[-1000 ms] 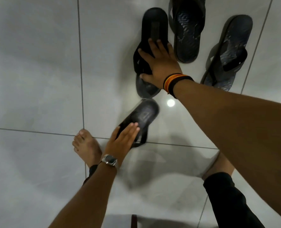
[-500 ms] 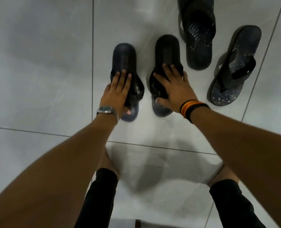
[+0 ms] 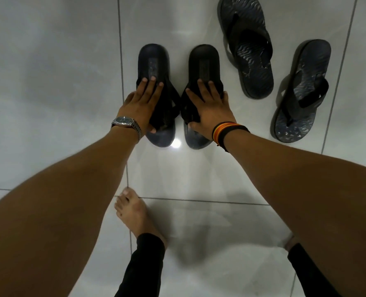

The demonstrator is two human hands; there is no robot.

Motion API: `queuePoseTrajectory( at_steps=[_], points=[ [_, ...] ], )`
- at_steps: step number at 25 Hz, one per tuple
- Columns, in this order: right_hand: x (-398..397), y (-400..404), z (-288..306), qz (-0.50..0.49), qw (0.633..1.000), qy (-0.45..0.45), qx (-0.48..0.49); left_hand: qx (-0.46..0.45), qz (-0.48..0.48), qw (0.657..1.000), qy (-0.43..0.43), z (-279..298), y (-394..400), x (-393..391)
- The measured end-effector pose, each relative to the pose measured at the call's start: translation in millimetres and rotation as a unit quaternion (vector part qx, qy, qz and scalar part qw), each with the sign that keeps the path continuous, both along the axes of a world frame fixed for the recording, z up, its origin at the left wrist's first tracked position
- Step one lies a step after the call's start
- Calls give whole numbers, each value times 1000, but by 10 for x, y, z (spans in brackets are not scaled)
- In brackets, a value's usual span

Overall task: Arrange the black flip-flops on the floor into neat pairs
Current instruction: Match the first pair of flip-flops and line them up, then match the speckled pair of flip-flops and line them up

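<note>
Two plain black flip-flops lie side by side on the pale tiled floor, heels pointing away from me. My left hand lies flat over the straps of the left flip-flop, thumb hooked round its side. My right hand presses on the straps of the right flip-flop in the same way. To the right, a patterned flip-flop lies nearly straight, and a second patterned flip-flop lies apart from it, tilted.
The grey tiled floor has dark grout lines and a bright light reflection between the two held flip-flops. My bare left foot stands below my hands; my right foot shows at the lower right.
My left hand has carried its flip-flop from near my foot up beside the one under my right hand. Both now lie parallel and closer together.
</note>
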State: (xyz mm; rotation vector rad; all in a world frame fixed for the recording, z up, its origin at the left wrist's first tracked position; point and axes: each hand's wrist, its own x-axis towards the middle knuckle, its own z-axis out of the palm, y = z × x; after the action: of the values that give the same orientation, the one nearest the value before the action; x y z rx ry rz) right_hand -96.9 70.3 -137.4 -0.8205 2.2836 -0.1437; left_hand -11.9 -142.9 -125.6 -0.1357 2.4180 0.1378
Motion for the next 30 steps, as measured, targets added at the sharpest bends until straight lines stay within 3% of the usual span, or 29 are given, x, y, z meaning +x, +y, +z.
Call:
queuePoseTrajectory(
  at_steps=[7, 12, 15, 21, 24, 26, 28, 30],
  points=[
    [-37, -784, -52, 2, 999, -30, -24, -41, -36, 999, 2, 9, -787, -34],
    [-101, -881, 202, -36, 999, -9, -32, -52, 9, 999, 11, 98, -693, 35],
    [-127, -325, 448, -79, 995, 55, -15, -32, 38, 997, 61, 283, -233, -33],
    [-417, 1404, 629, -217, 962, 147, 81, -3, -51, 991, 126, 458, 867, -1065],
    [-587, 2048, 436, -221, 969, 78, 80, 1, -133, 973, 187, 357, 1293, -1724],
    [-607, 2297, 276, -206, 977, 31, 54, -20, -192, 966, 172, 221, 1440, -2001],
    [-502, 2430, 170, -215, 976, 29, 25, -40, -162, 978, 122, 115, 1615, -2096],
    [-355, 2495, 126, -248, 968, 39, 8, -59, -72, 991, 95, 71, 1878, -2063]
  ],
)
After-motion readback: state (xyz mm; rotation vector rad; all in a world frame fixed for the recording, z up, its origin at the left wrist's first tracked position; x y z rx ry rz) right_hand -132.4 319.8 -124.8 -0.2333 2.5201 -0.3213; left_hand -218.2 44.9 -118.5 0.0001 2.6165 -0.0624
